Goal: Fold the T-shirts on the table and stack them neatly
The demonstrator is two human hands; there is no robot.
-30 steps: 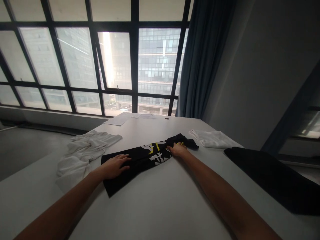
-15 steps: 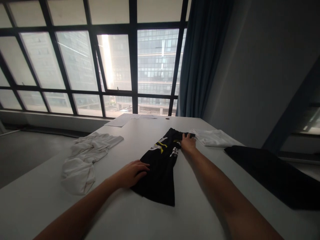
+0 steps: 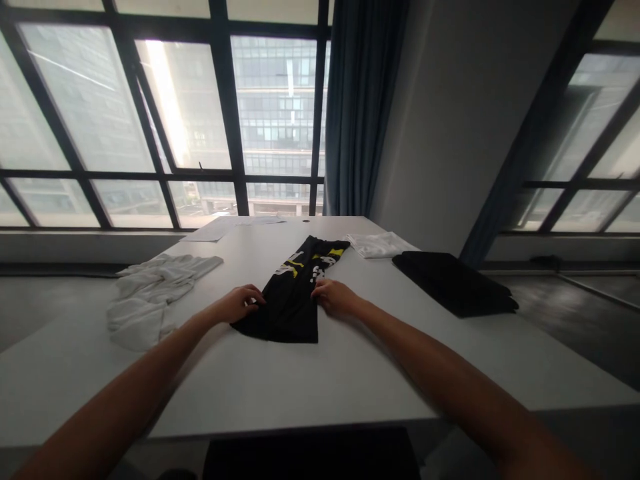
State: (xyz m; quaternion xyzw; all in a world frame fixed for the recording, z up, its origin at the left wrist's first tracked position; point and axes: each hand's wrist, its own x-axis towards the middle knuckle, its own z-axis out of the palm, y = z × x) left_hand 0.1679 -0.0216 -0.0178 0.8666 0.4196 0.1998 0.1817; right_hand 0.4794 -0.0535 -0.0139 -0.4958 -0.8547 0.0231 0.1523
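Observation:
A black T-shirt point(image 3: 287, 300) with white and yellow print lies folded lengthwise on the white table, its wider end toward me. My left hand point(image 3: 240, 303) is at its left edge near that end, fingers curled and the thumb close to the fingertips, pinching the cloth. On the opposite side, my right hand point(image 3: 334, 296) has its fingers pressed together on the right edge, just below the print. The exact grip of the fingertips is partly hidden on both hands.
Left of the shirt lies a crumpled white garment point(image 3: 150, 293). Folded white cloth point(image 3: 377, 244) and a stack of folded black cloth point(image 3: 453, 281) sit to the right. Paper sheets point(image 3: 213, 230) rest at the far end of the table point(image 3: 380, 380), near the windows.
My right hand has come back from the shirt's far end to its right edge. My left hand has gone from lying on the cloth to pinching the left edge. The view has turned right.

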